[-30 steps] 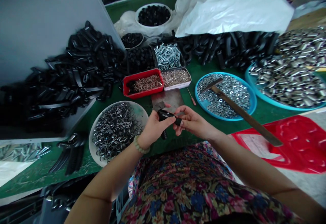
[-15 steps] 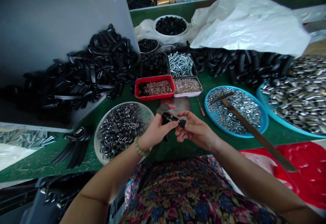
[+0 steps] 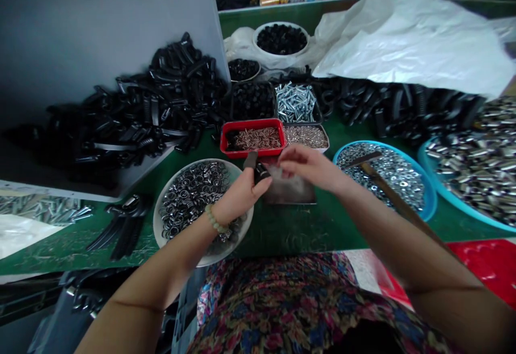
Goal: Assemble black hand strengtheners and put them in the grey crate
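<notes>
My left hand (image 3: 241, 194), with a bead bracelet at the wrist, is closed around a black plastic part (image 3: 262, 173); a grey-black piece sticks up past the fingers, and the palm hides the rest. My right hand (image 3: 312, 168) hovers over a flat metal plate (image 3: 292, 193), apart from the part. Its fingers are loosely curled with a gap, and nothing shows between them. Just beyond the hands are a red tray (image 3: 223, 147) of copper-coloured rivets (image 3: 258, 138) and a pale tray (image 3: 325, 142) of small silvery pieces (image 3: 305, 135).
A white bowl (image 3: 158, 225) of metal rings stands left, a blue basin (image 3: 432, 203) of nuts with a hammer (image 3: 387, 187) across it right. Black handles (image 3: 149, 112) pile up in a tilted grey bin (image 3: 100, 15). Behind lie bolts (image 3: 296, 101) and white plastic sheeting (image 3: 415, 37).
My right hand has left the black part and moved up and away over the metal plate. The left hand still holds the part, shifted slightly left and tilted differently. The view has shifted a little.
</notes>
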`<act>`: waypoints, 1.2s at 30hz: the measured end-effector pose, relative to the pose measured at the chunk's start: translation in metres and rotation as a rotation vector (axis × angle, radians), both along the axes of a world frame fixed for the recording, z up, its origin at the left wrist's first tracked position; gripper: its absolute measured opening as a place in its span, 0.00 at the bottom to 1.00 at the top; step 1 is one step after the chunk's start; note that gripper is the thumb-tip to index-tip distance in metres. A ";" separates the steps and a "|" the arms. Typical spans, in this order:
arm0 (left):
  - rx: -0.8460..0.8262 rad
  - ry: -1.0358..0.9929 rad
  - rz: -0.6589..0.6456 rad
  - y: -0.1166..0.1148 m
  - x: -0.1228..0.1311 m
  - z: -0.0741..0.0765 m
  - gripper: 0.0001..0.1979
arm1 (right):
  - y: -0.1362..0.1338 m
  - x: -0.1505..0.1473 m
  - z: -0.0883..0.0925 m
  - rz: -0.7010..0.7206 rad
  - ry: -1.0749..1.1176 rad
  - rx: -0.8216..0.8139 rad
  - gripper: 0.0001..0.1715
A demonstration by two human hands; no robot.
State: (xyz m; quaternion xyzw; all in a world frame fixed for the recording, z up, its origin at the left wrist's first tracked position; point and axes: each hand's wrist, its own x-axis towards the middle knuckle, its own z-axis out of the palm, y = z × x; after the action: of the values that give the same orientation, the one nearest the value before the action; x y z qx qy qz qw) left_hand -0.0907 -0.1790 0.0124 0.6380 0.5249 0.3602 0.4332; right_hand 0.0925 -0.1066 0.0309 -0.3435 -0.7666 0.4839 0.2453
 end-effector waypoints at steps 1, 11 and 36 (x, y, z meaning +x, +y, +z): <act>0.074 0.146 -0.066 0.008 0.001 -0.004 0.30 | 0.024 -0.006 0.001 -0.078 -0.144 0.251 0.09; 0.538 0.855 -0.452 0.029 0.030 -0.048 0.20 | 0.121 -0.061 -0.024 0.186 -0.864 0.835 0.14; 0.243 0.810 -0.123 0.025 0.043 -0.040 0.31 | 0.089 -0.008 -0.014 -0.095 -0.440 0.573 0.06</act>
State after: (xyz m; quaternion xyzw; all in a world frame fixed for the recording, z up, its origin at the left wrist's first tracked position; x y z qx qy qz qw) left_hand -0.0482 -0.1536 -0.0271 0.8045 0.5674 0.1131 0.1346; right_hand 0.0848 -0.0180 0.0165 -0.3918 -0.8887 0.1523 0.1830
